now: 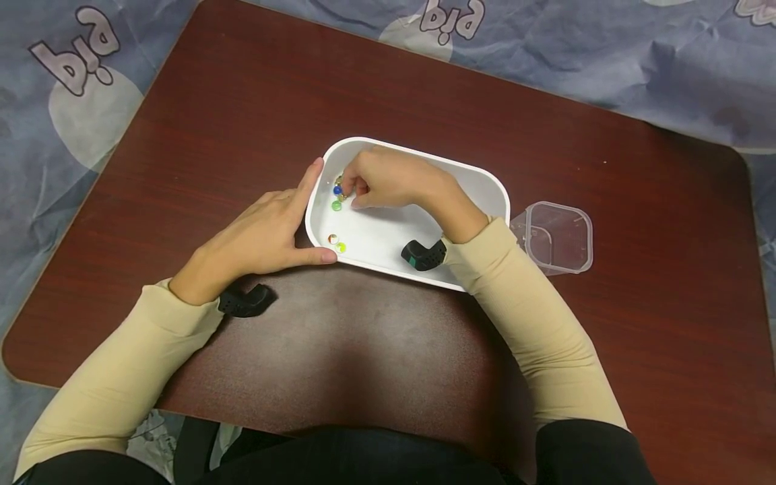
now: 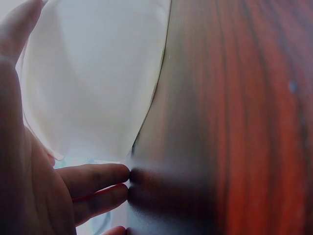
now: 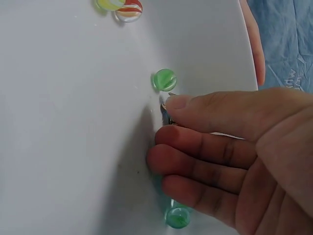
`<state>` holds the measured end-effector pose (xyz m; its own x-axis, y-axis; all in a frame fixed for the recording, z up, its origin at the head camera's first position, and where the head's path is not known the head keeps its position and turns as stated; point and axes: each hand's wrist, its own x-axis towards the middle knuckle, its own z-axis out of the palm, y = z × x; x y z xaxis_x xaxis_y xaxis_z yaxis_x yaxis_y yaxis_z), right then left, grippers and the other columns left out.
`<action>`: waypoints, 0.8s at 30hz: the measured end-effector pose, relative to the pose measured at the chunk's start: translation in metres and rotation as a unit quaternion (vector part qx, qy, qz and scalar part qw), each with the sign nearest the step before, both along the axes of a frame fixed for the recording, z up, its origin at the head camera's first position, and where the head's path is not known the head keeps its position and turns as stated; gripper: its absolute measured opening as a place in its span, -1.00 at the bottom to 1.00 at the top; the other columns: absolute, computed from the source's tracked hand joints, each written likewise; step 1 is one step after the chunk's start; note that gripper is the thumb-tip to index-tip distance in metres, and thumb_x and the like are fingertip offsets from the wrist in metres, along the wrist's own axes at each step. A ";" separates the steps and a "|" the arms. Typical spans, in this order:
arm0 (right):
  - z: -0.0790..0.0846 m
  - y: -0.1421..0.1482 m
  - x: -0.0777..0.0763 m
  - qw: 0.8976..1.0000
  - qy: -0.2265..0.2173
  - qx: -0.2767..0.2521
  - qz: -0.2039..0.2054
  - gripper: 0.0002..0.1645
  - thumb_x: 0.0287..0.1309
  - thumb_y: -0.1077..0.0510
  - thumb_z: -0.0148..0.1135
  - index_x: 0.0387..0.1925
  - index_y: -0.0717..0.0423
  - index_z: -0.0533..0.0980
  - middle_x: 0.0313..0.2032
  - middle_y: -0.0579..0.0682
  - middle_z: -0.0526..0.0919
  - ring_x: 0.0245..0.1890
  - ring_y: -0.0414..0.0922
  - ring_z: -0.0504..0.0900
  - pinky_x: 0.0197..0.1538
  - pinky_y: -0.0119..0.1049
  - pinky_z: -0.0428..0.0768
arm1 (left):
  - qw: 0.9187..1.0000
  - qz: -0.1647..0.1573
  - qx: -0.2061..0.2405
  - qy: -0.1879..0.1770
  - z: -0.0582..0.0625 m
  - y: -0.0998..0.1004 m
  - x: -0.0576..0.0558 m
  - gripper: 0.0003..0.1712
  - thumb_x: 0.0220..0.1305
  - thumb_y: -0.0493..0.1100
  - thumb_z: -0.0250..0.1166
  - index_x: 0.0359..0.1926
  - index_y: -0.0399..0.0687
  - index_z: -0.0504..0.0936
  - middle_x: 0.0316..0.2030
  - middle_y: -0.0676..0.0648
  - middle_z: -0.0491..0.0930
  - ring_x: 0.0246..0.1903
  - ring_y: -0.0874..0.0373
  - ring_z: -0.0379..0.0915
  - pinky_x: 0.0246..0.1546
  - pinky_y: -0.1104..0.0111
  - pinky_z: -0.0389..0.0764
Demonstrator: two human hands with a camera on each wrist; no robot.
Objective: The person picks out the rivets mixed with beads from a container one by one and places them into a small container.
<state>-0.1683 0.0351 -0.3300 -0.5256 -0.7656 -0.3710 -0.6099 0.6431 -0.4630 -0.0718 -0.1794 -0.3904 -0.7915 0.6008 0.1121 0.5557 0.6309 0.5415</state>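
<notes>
A white tray (image 1: 400, 236) holds several glass marbles at its left end. My left hand (image 1: 261, 232) is spread round that end, its thumb at the near rim and its extended fingers beside the outer wall. Inside the tray, my right hand (image 1: 388, 178) reaches down to a cluster with a blue marble (image 1: 337, 190) and a green marble (image 3: 165, 80). Thumb and index finger stand slightly apart beside a dark, gold-streaked marble (image 3: 170, 116), mostly hidden behind them. A red-and-white marble (image 3: 129, 11) and a yellow-green marble (image 1: 341, 248) lie near the front left corner.
To the right of the tray is a clear plastic container (image 1: 559, 239), partly behind the right sleeve. Both stand on a dark reddish-brown table (image 1: 273, 101). Black wrist cameras sit at both cuffs; the right camera (image 1: 423, 256) hangs over the tray.
</notes>
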 end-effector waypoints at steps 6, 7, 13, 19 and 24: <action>-0.001 -0.002 0.001 1.000 0.014 -0.004 0.005 -0.91 0.17 0.24 0.34 -0.28 0.19 0.65 -0.51 -0.03 0.56 -0.45 -0.17 0.44 -0.29 -0.33 0.38 | 1.000 0.000 0.000 -0.001 0.001 0.000 0.000 0.43 0.12 0.38 0.36 0.55 -0.09 -0.45 0.23 -0.27 0.45 0.17 -0.06 0.41 0.20 -0.01 0.33; -0.002 -0.003 0.001 1.000 0.019 -0.004 0.006 -0.91 0.17 0.24 0.32 -0.29 0.20 0.65 -0.52 -0.03 0.56 -0.45 -0.16 0.43 -0.29 -0.33 0.38 | 1.000 0.002 -0.002 -0.002 0.001 0.000 0.000 0.43 0.11 0.37 0.37 0.55 -0.09 -0.46 0.23 -0.27 0.45 0.17 -0.06 0.41 0.20 -0.02 0.32; -0.004 -0.006 0.002 0.999 0.045 -0.017 0.011 -0.85 0.24 0.26 0.21 -0.39 0.19 0.67 -0.55 -0.06 0.54 -0.50 -0.17 0.40 -0.33 -0.35 0.35 | 1.000 0.004 -0.004 -0.007 0.003 0.000 0.000 0.46 0.08 0.31 0.42 0.55 -0.07 -0.47 0.28 -0.26 0.41 0.21 -0.05 0.38 0.20 -0.02 0.32; -0.006 -0.009 0.001 0.998 0.052 -0.027 0.007 -0.77 0.31 0.22 0.22 -0.47 0.17 0.65 -0.62 -0.09 0.42 -0.55 -0.20 0.30 -0.40 -0.36 0.23 | 1.000 -0.002 0.003 0.003 0.002 0.000 0.000 0.47 0.07 0.28 0.45 0.55 -0.12 -0.46 0.25 -0.27 0.44 0.20 -0.06 0.40 0.21 0.00 0.32; -0.009 -0.010 0.001 0.999 0.047 -0.020 -0.002 -0.81 0.30 0.20 0.25 -0.39 0.18 0.70 -0.57 -0.07 0.53 -0.52 -0.18 0.36 -0.36 -0.36 0.29 | 1.000 -0.001 0.001 -0.001 0.001 0.000 0.000 0.47 0.08 0.29 0.44 0.55 -0.11 -0.47 0.26 -0.27 0.43 0.20 -0.06 0.40 0.21 0.00 0.32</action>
<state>-0.1678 0.0247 -0.3394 -0.5593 -0.7768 -0.2895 -0.6501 0.6276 -0.4282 -0.0719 -0.1793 -0.3892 -0.7898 0.6030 0.1122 0.5569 0.6284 0.5431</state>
